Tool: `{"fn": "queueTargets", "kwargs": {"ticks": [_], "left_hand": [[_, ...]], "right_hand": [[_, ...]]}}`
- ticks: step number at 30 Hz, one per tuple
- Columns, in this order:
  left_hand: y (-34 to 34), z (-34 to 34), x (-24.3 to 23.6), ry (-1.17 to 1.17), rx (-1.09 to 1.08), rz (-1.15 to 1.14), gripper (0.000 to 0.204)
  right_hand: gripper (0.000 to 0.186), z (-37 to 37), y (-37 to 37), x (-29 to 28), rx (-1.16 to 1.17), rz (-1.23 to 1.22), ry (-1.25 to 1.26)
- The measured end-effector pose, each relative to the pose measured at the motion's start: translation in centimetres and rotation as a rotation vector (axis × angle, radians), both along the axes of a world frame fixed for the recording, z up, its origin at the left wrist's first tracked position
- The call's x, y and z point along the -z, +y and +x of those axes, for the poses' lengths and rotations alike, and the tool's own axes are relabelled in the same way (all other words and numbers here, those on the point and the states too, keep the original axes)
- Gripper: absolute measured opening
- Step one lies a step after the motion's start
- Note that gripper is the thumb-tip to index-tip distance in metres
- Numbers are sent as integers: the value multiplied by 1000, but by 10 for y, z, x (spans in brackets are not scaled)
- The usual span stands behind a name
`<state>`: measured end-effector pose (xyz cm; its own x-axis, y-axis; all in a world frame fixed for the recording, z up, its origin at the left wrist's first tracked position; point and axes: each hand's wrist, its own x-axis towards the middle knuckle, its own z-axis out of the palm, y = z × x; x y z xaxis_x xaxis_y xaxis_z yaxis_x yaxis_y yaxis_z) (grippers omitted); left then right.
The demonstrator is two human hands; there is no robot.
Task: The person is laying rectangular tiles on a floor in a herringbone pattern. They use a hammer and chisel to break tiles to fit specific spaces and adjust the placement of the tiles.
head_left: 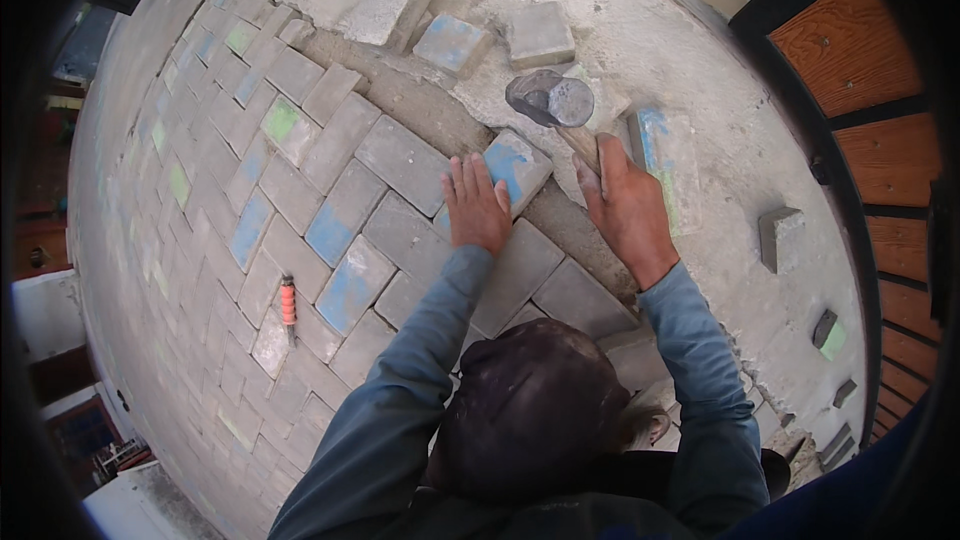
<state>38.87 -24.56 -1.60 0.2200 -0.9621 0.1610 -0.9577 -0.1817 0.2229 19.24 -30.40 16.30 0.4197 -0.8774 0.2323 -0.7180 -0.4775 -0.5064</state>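
My left hand [476, 205] lies flat, fingers stretched out, on a grey paving block with blue paint [522, 166] at the edge of the laid paving [295, 190]. Wrapped around a short wooden handle, my right hand [634, 210] holds a hammer [568, 100] with a thick, dark head and a pale round face. The hammer head is beyond the hand, to the right of the painted block. Between the blocks and the rough concrete runs a sandy strip [425, 100].
Loose blocks sit on the concrete: a large grey block [393, 0], a blue-marked block [452, 44], a grey block [541, 34] and a painted block [668, 165]. A red-handled tool [289, 305] lies on the paving. Wooden panels [850, 45] border the right; a dark cap [540, 400] shows between my arms.
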Motion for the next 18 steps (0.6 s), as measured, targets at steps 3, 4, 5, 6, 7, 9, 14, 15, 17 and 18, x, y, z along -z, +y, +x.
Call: {"fn": "queueTargets", "kwargs": {"ticks": [3, 4, 5, 6, 7, 9, 14, 15, 17, 18], "left_hand": [[-6, -8, 1, 50, 26, -34, 63], [-6, -7, 1, 43, 23, -28, 63], [-5, -6, 2, 38, 21, -23, 63], [-6, -5, 2, 33, 19, -19, 63], [-5, -5, -1, 57, 8, -9, 63], [-5, -8, -6, 107, -13, 12, 63], [-1, -1, -4, 75, -22, 29, 64], [0, -1, -4, 85, -23, 27, 64], [-3, -6, -3, 67, -16, 38, 64], [-6, -10, -3, 61, -10, 39, 64]], "right_hand": [[23, -19, -9, 49, -81, 33, 262], [23, -20, -11, 55, -131, 69, 386], [27, -24, -12, 59, -143, 102, 402], [30, -27, -13, 63, -153, 136, 420], [34, -25, -11, 60, -173, 179, 437], [33, -24, -7, 51, -162, 155, 257], [24, 6, 1, 12, -43, 21, 4], [23, 6, 4, 24, -34, 2, 3], [25, -4, 7, 59, -29, 37, 144], [27, -20, 6, 88, -33, 96, 286]]}}
